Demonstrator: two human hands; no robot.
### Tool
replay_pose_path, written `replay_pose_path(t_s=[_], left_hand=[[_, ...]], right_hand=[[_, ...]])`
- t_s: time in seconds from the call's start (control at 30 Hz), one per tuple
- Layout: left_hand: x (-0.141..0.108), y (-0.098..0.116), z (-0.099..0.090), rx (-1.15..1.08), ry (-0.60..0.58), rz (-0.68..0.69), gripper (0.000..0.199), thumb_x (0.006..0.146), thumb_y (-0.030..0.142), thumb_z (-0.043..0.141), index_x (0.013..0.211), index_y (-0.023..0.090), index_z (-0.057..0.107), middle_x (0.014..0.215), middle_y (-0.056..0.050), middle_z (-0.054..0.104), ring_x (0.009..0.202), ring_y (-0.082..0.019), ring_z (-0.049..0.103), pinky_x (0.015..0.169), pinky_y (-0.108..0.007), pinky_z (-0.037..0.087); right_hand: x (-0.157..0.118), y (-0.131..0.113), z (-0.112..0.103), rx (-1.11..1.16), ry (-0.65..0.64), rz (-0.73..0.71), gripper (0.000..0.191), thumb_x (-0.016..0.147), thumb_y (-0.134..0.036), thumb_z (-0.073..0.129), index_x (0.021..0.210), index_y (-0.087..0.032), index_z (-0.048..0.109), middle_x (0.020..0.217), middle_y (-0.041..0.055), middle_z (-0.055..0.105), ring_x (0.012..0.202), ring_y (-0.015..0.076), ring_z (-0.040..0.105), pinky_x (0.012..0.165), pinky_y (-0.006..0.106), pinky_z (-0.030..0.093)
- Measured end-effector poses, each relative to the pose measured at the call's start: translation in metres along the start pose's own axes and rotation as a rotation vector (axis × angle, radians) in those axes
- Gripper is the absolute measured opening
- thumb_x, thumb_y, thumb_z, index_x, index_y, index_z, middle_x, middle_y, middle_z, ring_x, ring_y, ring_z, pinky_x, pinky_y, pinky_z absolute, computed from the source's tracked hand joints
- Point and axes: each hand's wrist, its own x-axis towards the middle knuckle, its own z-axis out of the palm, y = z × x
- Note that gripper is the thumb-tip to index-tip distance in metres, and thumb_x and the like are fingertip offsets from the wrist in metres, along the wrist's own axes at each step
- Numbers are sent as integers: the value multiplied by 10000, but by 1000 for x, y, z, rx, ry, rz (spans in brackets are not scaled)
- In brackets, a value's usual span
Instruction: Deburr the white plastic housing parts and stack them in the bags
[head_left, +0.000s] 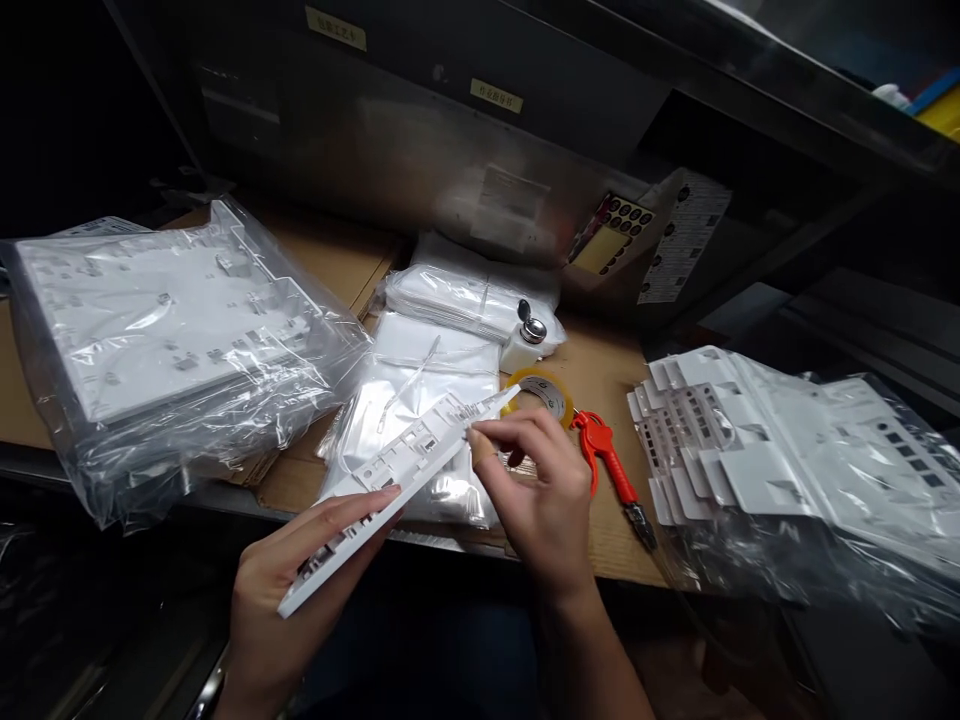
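My left hand (300, 580) grips a white plastic panel (420, 470) by its lower left end, fingers on top. The panel is tilted on edge, with clips and openings along the side that shows. At its upper right part, my right hand (536, 490) has thumb and index finger pinched together at the long edge. Anything between those fingertips is too small to make out. Below the panel lie stacked clear plastic bags (442, 350). Just beyond the right hand are a roll of yellow tape (559, 395) and a red air blow gun (615, 470).
On the left, white panels (165, 300) sit in clear plastic wrap. More white plastic parts (780, 430) are stacked on wrap at right. A small pump-top bottle (521, 350) stands behind the tape. Cardboard (615, 540) covers the bench; a metal wall (420, 140) rises behind.
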Motion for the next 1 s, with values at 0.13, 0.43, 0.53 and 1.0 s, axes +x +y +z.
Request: replay_pose_path(t_s=[0.13, 0.43, 0.53, 1.0], left_hand=[[1, -1, 1, -30, 3, -2, 270, 912, 178, 724, 1139, 322, 750, 1106, 56, 778, 956, -123, 733, 916, -162, 551], [2, 3, 2, -27, 8, -22, 281, 893, 153, 740, 1125, 311, 764, 1102, 42, 784, 975, -156, 737, 943, -211, 547], [2, 1, 3, -17, 3, -21, 288, 887, 169, 754, 1137, 312, 757, 1116, 38, 779, 986, -153, 732, 956, -204, 537], [7, 6, 4, -116, 94, -106, 248, 821, 230, 826, 1048, 321, 791, 1047, 65, 787, 917, -146, 725, 899, -178, 545]], right_hand=[[-9, -14, 7, 26, -81, -69, 95, 905, -89, 664, 956, -135, 729, 862, 65, 680, 820, 180, 627, 737, 327, 511], [22, 31, -11, -59, 67, 42, 61, 919, -164, 683, 919, -177, 743, 885, 34, 671, 800, 161, 608, 710, 310, 493], [22, 29, -12, -85, 65, 47, 64, 927, -168, 673, 918, -181, 735, 884, 36, 668, 808, 169, 608, 716, 317, 493], [21, 27, -1, -6, 65, 19, 73, 922, -168, 675, 916, -201, 740, 878, 29, 689, 802, 168, 613, 735, 321, 500]])
